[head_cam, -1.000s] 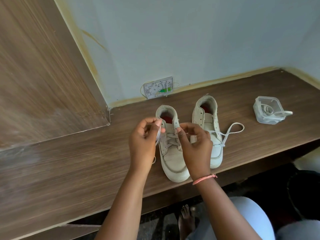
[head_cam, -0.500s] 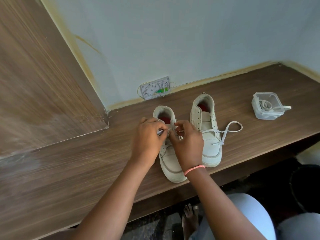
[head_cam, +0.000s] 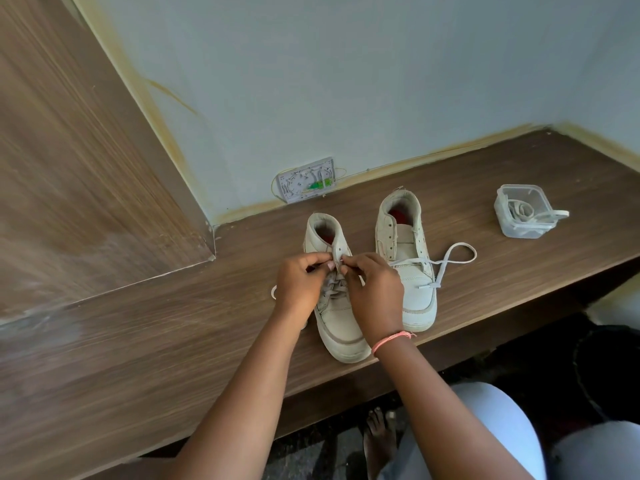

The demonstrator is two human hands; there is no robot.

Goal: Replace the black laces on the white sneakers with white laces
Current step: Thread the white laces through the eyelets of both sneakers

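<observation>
Two white sneakers stand side by side on the wooden counter [head_cam: 173, 341], toes toward me. The left sneaker [head_cam: 341, 323] carries a white lace [head_cam: 334, 284] crossed through its eyelets. My left hand [head_cam: 299, 285] and my right hand [head_cam: 375, 289] meet over its upper eyelets, each pinching an end of that lace. The right sneaker [head_cam: 407, 251] has a white lace [head_cam: 446, 263] through its lower eyelets only, with the loose end looping on the counter to its right. No black lace is visible.
A small clear plastic box [head_cam: 523, 211] with a coiled white lace sits at the back right of the counter. A white socket plate [head_cam: 306, 180] is on the wall behind the shoes. A wooden panel [head_cam: 69, 168] rises at the left. My bare foot [head_cam: 379, 438] is below the counter edge.
My hands have come together over the left sneaker's top eyelets, from apart at its sides. The view has shifted slightly.
</observation>
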